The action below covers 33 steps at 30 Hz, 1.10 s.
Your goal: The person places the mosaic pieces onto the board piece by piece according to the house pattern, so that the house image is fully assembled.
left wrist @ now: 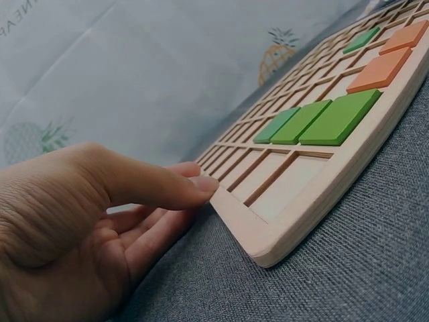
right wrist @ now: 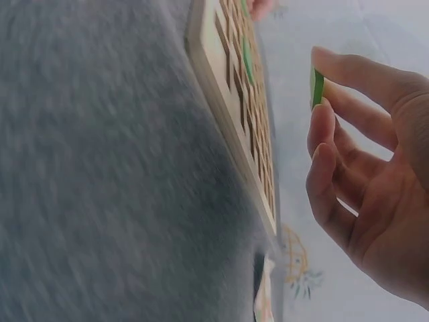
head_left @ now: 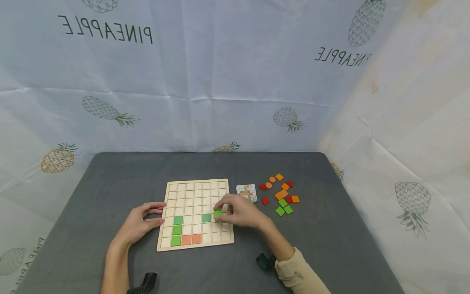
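Observation:
A light wooden grid board (head_left: 189, 210) lies on the grey table. My left hand (head_left: 137, 222) touches its left edge with thumb and fingertips; the left wrist view shows the thumb tip (left wrist: 204, 184) against the rim. Between thumb and fingertips my right hand (head_left: 240, 210) pinches a green square tile (head_left: 218, 214) over the board's right side. From the right wrist, that green tile (right wrist: 318, 89) appears edge-on, raised above the board. Two bright green tiles (head_left: 177, 230) and a darker green tile (head_left: 178, 220) form a left column. Two salmon tiles (head_left: 191, 239) sit beside its bottom; another dark green tile (head_left: 206, 218) sits further right.
Partly behind my right hand is a small printed card (head_left: 244, 189). Loose green squares (head_left: 282, 202), orange pieces (head_left: 285, 186) and red pieces (head_left: 265, 201) lie to the right. Black devices (head_left: 144, 283) show near both forearms. A pineapple-print cloth (head_left: 220, 61) hangs behind the table.

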Available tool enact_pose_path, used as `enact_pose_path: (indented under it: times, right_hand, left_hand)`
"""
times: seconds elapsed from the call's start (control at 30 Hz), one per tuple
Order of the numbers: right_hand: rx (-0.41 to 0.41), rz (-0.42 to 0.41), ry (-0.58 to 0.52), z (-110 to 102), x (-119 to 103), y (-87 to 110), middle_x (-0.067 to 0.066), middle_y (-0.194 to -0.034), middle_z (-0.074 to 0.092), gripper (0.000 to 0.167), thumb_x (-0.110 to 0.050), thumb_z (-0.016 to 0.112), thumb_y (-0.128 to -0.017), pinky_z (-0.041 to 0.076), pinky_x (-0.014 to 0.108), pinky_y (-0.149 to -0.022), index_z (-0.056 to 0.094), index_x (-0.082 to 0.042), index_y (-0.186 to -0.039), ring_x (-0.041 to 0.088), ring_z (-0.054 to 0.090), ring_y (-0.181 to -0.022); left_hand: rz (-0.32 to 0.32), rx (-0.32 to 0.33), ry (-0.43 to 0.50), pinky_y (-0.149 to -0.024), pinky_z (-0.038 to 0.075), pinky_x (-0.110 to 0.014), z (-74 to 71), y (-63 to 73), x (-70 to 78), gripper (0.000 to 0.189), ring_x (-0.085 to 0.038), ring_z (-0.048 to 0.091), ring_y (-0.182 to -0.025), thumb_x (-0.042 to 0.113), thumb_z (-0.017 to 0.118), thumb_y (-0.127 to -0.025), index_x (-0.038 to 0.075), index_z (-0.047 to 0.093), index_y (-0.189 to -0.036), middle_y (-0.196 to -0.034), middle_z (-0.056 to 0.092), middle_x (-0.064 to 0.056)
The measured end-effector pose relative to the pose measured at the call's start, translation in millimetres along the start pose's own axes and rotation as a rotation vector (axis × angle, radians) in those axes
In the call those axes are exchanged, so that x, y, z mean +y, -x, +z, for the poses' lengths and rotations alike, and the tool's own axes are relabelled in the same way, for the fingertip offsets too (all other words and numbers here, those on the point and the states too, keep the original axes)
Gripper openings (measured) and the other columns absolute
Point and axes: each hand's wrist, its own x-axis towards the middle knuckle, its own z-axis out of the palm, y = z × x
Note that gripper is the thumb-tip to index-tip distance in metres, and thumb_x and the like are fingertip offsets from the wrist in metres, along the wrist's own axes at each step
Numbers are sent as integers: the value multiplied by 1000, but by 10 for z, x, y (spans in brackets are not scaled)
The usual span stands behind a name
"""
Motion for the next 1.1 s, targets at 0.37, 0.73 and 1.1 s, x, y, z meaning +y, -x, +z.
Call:
enact_pose_path:
  times: [0.37, 0.73, 1.1]
  right_hand:
    - [-112, 30, 48, 213, -106, -128, -6, -110, 77, 23, -31, 87, -93, 47, 13, -66, 83, -22, -114, -9, 55, -70]
    - [-165, 32, 170, 353, -186, -193, -13, -104, 75, 21, -31, 90, -91, 45, 13, -70, 83, -27, -110, -8, 54, -76]
    - [-151, 56, 199, 355, -190, -173, -12, -107, 74, 20, -28, 89, -91, 47, 14, -75, 82, -28, -110, -4, 59, -84]
  left_hand:
    - [2, -5, -2, -88, 61, -17, -15, 0, -11, 57, 4, 67, -107, 3, 79, -96, -3, 60, -149, -139, 66, -25]
    - [-1, 4, -8, -88, 61, -17, -2, -7, 1, 57, 1, 68, -106, 2, 80, -95, -3, 61, -148, -138, 67, -25]
    - [0, -1, 2, -88, 61, -17, 0, -4, -13, 57, 2, 68, -106, 3, 80, -95, -3, 61, -148, -138, 66, -25]
